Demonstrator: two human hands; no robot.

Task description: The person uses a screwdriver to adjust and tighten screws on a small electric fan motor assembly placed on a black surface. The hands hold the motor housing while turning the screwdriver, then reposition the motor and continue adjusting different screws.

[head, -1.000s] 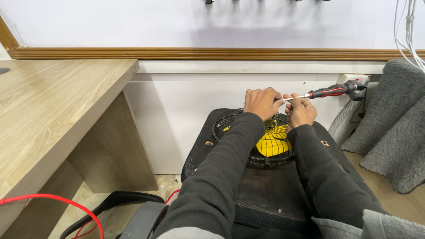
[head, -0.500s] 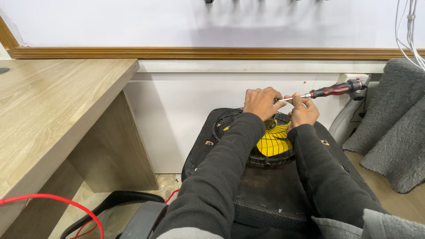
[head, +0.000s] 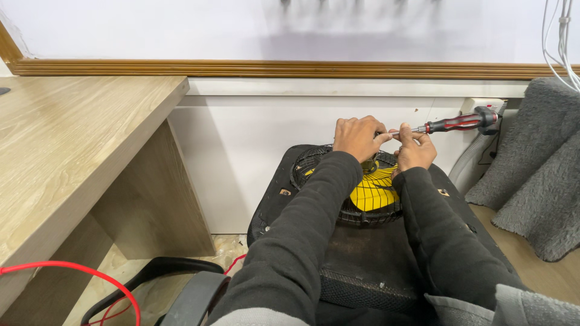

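Observation:
My left hand [head: 359,136] and my right hand [head: 414,148] meet above a black box fan [head: 356,253] with yellow blades [head: 371,193] behind a round wire grille [head: 314,162]. A screwdriver with a red and black handle [head: 460,122] lies level, its handle pointing right and free in the air. My right hand pinches its metal shaft near the tip. The fingertips of my left hand close around that same tip; anything small between them is hidden. Both dark sleeves lie across the fan's body.
A wooden desk [head: 66,151] stands at the left, with a red cable [head: 90,271] below it. A white wall panel [head: 260,145] is behind the fan. Grey cloth [head: 544,175] and a grey hose [head: 474,154] are at the right.

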